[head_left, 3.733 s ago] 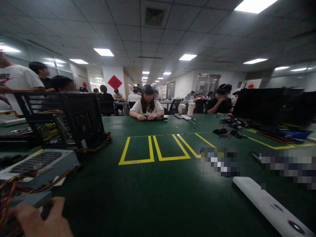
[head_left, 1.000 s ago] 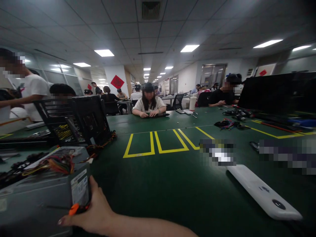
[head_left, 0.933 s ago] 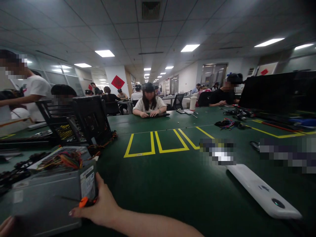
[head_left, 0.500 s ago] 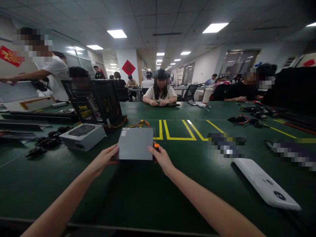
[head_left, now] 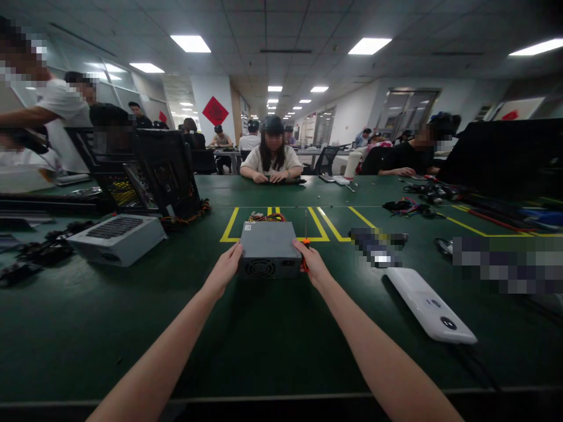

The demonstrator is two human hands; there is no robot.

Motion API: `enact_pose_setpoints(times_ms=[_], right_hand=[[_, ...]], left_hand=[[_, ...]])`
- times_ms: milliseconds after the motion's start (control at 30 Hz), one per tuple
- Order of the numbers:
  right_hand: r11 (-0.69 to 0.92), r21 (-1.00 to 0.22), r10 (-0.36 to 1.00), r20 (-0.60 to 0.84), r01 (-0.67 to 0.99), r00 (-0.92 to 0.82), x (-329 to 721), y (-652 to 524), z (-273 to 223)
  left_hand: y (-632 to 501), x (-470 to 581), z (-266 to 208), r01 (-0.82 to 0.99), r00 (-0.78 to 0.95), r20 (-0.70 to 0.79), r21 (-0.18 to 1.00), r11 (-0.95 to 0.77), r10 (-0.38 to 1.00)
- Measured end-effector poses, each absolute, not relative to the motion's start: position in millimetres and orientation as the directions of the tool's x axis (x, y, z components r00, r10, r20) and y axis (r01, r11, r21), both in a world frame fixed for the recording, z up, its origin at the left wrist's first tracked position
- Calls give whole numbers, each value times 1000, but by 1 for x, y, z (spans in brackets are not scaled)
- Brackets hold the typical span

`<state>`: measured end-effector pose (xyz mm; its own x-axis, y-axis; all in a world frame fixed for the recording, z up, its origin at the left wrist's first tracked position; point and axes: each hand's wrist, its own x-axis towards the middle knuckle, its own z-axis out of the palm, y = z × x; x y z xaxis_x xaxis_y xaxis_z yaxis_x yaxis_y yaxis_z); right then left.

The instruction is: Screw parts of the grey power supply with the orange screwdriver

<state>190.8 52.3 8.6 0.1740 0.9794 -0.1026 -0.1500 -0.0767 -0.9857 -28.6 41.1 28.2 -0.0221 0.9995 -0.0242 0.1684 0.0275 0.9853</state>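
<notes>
A grey computer power supply [head_left: 269,241] is gripped at its two sides, fan face toward me, with coloured cables [head_left: 269,217] behind its far edge. On its left side my left hand [head_left: 229,262] is closed, the thumb along the upper edge. My right hand [head_left: 313,261] clasps the right side and also keeps an orange-handled screwdriver [head_left: 306,241] in its fingers, shaft pointing up. I cannot tell whether the box touches the table. A second grey power supply [head_left: 118,239] lies to the left.
An open black computer case [head_left: 165,170] stands on the green table [head_left: 246,340] at the left, beside black cables [head_left: 44,249]. At right lie a white oblong device [head_left: 428,305] and bundled wires [head_left: 407,206]. Across the table sits a person [head_left: 271,155]. Yellow tape marks the surface.
Both hands have shifted rightward with the power supply, and it has tilted so its fan face now shows. The camera view has swung slightly right.
</notes>
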Motion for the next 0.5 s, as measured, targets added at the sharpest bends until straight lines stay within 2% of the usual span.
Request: enact_pose_setpoints(times_ms=[133,333,400,500], right_hand=[[-18,-983,979,-55,-184,197,191,48,13],[163,-957,969,110,-239,222,191,43,39],[171,-954,968,115,-247,223,191,44,41],[104,-963,974,49,-249,220,190,46,33]], left_hand=[[39,-21,23,84,-34,101,992,-98,994],[34,-18,55,64,4,506,861,-505,863],[36,-18,56,41,-10,519,854,-518,855],[40,-19,39,-13,-46,379,925,-380,924]])
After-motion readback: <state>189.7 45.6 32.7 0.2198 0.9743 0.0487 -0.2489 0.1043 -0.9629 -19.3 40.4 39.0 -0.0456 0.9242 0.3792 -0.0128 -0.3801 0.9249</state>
